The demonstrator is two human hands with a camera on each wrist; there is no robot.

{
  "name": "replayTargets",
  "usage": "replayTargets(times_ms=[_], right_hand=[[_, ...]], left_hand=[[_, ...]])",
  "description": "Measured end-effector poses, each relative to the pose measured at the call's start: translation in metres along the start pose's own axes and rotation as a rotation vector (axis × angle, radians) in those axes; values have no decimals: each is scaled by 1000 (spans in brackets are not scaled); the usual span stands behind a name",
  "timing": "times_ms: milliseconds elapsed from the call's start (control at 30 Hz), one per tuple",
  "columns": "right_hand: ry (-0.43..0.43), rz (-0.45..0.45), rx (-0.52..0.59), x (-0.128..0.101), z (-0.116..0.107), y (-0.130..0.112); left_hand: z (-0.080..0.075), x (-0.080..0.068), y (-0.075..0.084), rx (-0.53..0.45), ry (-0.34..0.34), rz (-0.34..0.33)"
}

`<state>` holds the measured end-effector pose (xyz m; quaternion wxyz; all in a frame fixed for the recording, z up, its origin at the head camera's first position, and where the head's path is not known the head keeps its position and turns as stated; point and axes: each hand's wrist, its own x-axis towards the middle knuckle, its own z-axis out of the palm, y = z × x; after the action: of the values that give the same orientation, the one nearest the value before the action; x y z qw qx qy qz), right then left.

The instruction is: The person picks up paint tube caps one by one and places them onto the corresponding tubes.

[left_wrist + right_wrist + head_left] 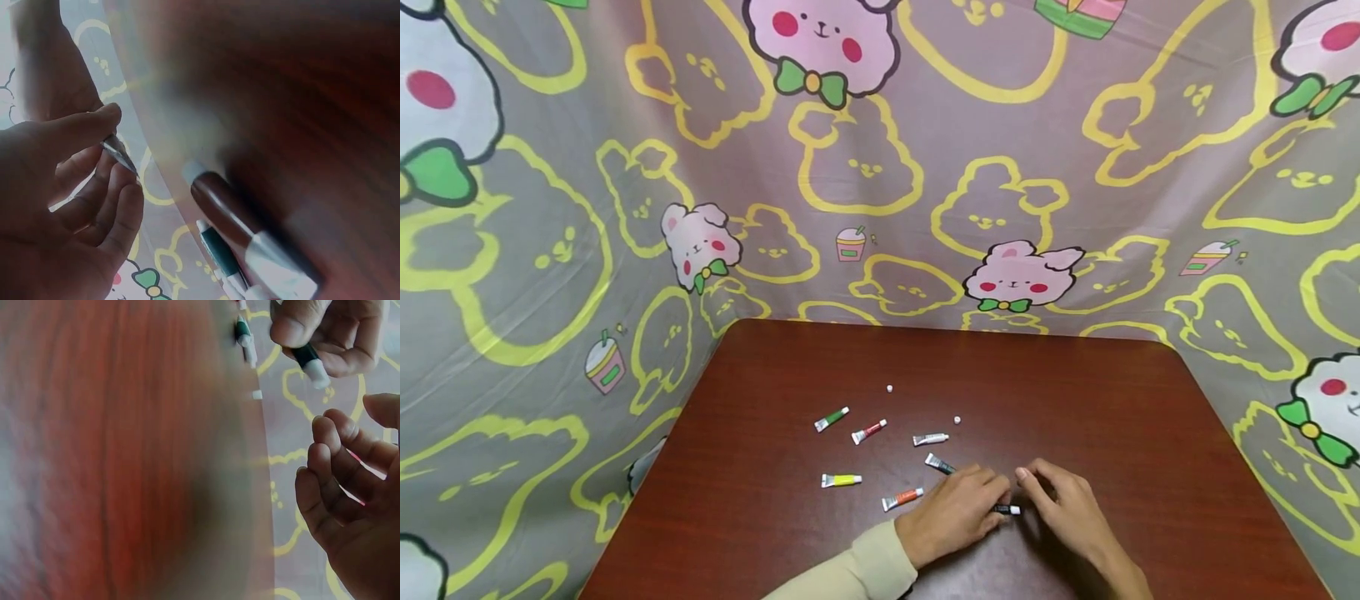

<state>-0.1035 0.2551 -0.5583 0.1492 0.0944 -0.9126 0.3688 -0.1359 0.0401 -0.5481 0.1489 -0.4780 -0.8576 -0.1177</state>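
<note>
We pinch the black paint tube (pixel 1006 508) in our left hand (pixel 951 515) low in the frame while our right hand (pixel 1067 500) hangs open beside its white cap, and squeezing could spill paint on the table (pixel 1112 400), we judge.

desk (pixel 1120 433): reddish-brown wood-grain top, smooth, slight gloss. backdrop cloth (pixel 550 208): thin printed fabric, matt, creased. paint tubes (pixel 868 432): soft silvery metal with crimped flat ends, shiny, coloured label bands, white plastic caps. dark tube (pixel 307 359) in the hands: glossy, white plastic cap. sleeve (pixel 857 575): cream knit, matt.
</note>
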Motion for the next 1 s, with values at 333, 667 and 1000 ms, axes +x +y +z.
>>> replayTargets(times_ms=[333, 667, 1000], right_hand=[[0, 32, -25, 15, -3, 7], [12, -43, -47, 40, 2, 10], [-9, -58, -65, 63, 13, 19]], left_hand=[[7, 1, 11, 17, -108, 38], [13, 2, 12, 20, -140, 32], [15, 1, 7, 0, -129, 43]])
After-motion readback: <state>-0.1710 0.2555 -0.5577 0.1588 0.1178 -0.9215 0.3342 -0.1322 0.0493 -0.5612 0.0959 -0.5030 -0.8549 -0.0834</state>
